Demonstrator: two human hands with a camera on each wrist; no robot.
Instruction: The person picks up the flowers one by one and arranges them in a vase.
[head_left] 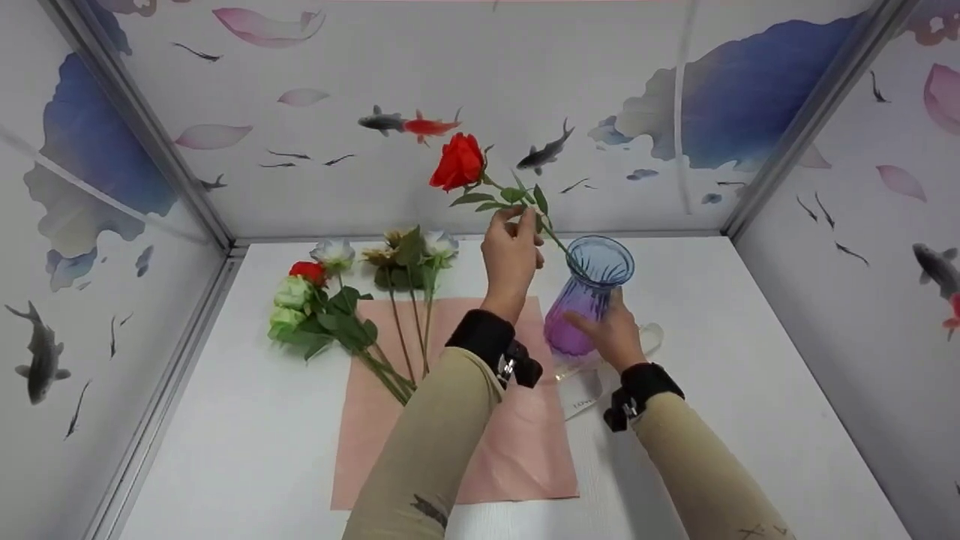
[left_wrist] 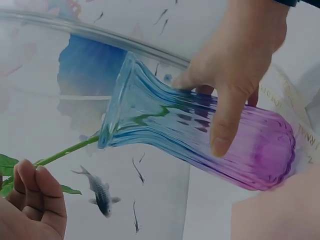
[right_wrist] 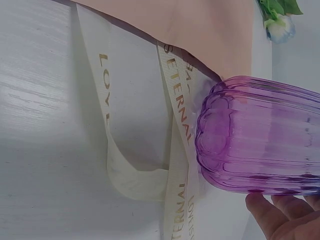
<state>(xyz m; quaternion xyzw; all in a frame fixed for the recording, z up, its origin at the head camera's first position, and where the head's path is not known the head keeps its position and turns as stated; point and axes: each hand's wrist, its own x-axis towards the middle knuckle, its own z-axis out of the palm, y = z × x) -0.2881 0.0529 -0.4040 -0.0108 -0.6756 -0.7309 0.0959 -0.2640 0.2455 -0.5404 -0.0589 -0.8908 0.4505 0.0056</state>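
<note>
My left hand [head_left: 512, 255] pinches the leafy stem of a red rose [head_left: 457, 161], whose bloom points up and to the left. The lower stem [left_wrist: 67, 150] runs through the rim of a ribbed glass vase [head_left: 574, 319], blue at the top and purple below. Around the vase's side my right hand [head_left: 619, 334] has a grip, with the thumb on the near face in the left wrist view. The vase leans a little; whether its base touches the table I cannot tell. In the right wrist view, fingertips [right_wrist: 260, 210] lie along the purple glass.
White ribbon [right_wrist: 177, 105] with gold lettering lies beside and under the vase. A pink sheet [head_left: 517, 450] covers the middle of the white table [head_left: 240, 420]. Green roses [head_left: 289, 304] and other artificial flowers [head_left: 409, 259] lie at the left, stems across the sheet. Printed walls enclose the table.
</note>
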